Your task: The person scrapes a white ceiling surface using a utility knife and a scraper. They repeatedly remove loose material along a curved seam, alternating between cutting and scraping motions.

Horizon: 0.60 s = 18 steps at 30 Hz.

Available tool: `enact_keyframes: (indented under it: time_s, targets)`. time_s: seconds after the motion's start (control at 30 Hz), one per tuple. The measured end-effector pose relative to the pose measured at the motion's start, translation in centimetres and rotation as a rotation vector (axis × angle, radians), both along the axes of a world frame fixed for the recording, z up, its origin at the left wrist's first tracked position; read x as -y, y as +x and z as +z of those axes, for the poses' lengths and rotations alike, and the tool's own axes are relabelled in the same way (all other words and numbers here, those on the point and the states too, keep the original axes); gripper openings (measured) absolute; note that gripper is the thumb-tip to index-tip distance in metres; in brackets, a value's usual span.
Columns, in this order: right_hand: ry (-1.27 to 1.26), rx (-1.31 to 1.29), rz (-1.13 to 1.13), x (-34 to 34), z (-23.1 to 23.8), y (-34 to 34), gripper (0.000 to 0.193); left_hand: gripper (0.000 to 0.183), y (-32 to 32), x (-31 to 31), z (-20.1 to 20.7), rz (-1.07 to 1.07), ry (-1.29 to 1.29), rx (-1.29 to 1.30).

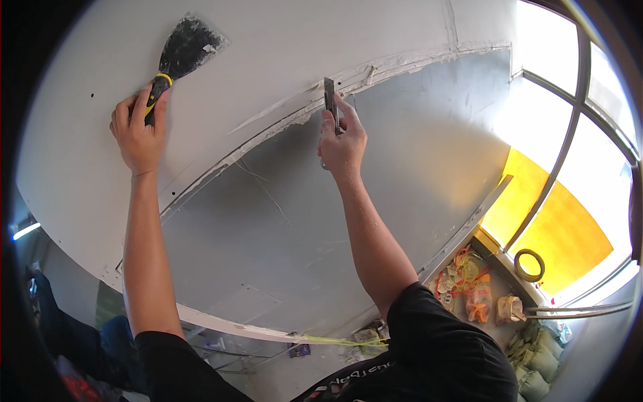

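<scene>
Holding a light, stiff knife (329, 100) pinched in my right hand (343, 144), my left hand (138, 130) clamps the scraper (175, 63) by its rubbery handle.

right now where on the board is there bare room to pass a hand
Bare white board lies between the scraper in the left hand and the knife in the right hand. The grey panel right of that hand is open too. Along the seam it's crowded.

Below you on the window ledge (499, 285) lie an orange-stringed clear bag (462, 275), an orange packet (479, 303) and a tan packet (509, 309).
</scene>
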State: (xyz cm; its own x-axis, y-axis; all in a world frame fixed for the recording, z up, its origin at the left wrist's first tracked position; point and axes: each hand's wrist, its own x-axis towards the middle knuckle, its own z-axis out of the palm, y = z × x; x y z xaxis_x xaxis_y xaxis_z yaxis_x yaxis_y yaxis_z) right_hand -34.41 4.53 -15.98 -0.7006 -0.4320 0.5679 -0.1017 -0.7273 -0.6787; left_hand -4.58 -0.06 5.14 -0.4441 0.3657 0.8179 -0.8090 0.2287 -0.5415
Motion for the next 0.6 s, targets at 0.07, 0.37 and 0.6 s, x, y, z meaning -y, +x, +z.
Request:
enact_keyframes:
  time_s: [0.07, 0.37, 0.6]
  targets:
    - [0.057, 0.016, 0.038, 0.3, -0.1, 0.3, 0.043, 0.034, -0.2, -0.2, 0.0, -0.007, 0.021, 0.004]
    - [0.072, -0.067, -0.08, -0.1, -0.1, 3.1, 0.041, 0.035, 0.0, 0.1, 0.1, -0.012, 0.02, 0.014]
    - [0.017, -0.103, -0.139, 0.0, -0.4, 4.0, 0.041, 0.034, 0.6, 0.5, 0.2, -0.047, 0.019, 0.023]
